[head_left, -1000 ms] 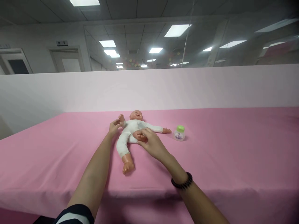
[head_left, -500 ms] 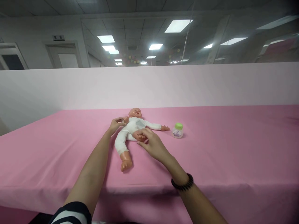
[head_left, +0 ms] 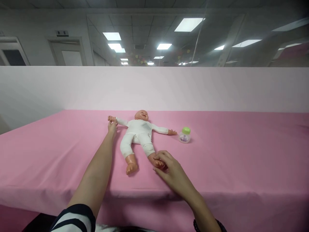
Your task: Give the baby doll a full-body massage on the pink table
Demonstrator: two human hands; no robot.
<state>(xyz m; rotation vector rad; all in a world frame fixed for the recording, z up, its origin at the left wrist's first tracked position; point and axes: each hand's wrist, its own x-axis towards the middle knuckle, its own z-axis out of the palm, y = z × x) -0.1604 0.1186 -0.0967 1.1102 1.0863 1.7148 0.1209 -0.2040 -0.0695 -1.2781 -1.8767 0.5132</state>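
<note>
**Work surface.** A long table covered with a smooth pink cloth (head_left: 241, 154) extends across the view. A pale pink-and-white partition wall (head_left: 154, 87) stands along its far edge.

**Main item.** A baby doll with a moulded vinyl head and limbs, dressed in a white long-sleeved bodysuit (head_left: 138, 137), lies on its back near the middle of the cloth. Its head points toward the partition wall and its feet toward the person. Both arms extend sideways and both legs lie flat.

**Left hand.** The person's left hand (head_left: 112, 126) is at the doll's outstretched arm on the left of the view. Its fingers are gathered together and reach up around the doll's small vinyl hand (head_left: 111, 119), holding it at the fingertips. How firm this hold is cannot be determined from the view. A black-and-white striped sleeve (head_left: 72, 219) covers the upper part of this arm at the lower frame edge.

**Right hand.** The person's right hand (head_left: 172, 172) is at the doll's leg on the right of the view. Its fingers (head_left: 161, 156) curl over the doll's vinyl foot (head_left: 158, 163), gripping it against the cloth. A dark beaded bracelet (head_left: 207, 225) shows on this wrist, cut off by the lower frame edge.

**Adjacent item.** A small translucent plastic bottle with a green cap and a printed label (head_left: 184, 135) stands upright on the cloth, just beyond the doll's other outstretched hand (head_left: 172, 132), and is not touching it.
</note>
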